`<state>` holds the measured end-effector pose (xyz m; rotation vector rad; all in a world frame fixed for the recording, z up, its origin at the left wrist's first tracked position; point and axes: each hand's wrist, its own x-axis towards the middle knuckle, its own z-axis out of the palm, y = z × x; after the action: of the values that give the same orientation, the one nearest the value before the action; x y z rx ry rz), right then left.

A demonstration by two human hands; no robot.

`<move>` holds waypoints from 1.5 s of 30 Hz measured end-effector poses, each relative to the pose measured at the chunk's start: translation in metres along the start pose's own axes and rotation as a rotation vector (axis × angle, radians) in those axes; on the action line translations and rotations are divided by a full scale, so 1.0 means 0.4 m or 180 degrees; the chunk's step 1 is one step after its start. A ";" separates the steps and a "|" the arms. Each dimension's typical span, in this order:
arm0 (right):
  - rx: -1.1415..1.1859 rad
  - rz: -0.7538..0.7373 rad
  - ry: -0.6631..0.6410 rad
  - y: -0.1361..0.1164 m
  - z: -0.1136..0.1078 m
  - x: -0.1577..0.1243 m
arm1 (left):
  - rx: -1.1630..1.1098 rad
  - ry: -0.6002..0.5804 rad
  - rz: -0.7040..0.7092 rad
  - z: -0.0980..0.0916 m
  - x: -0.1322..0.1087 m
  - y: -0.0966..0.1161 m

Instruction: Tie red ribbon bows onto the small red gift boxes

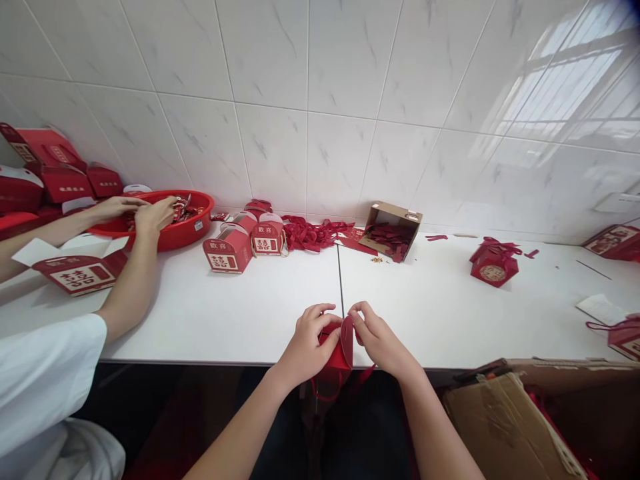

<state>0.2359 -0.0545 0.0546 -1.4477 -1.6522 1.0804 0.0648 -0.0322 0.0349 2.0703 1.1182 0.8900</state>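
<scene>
Red basin (183, 235) (white label (199, 225) stuck on) is placed by tiled wall (273, 53); window reflection (565, 80) seen upper right; cardboard carton (505, 427) cropped lower right.

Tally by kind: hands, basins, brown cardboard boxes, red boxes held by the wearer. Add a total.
Hands: 4 (wearer's left hand and right hand, plus co-worker's hands)
Basins: 1 (red basin)
Brown cardboard boxes: 2 (small carton, large carton)
Held red box: 1
Total: 8
</scene>
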 end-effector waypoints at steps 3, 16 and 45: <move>0.0012 -0.0025 -0.0013 -0.001 0.006 0.000 | -0.0013 0.0005 -0.0017 0.002 0.001 -0.003; -0.0183 0.0028 0.0572 0.015 0.007 0.008 | -0.0124 0.0141 -0.0056 0.003 0.001 -0.002; -0.0659 -0.0263 0.0386 0.004 0.026 0.007 | -0.0265 0.0245 0.0000 -0.011 -0.001 0.004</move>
<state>0.2270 -0.0533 0.0489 -1.5280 -1.7605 0.7788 0.0619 -0.0323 0.0384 1.9833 1.1019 1.0069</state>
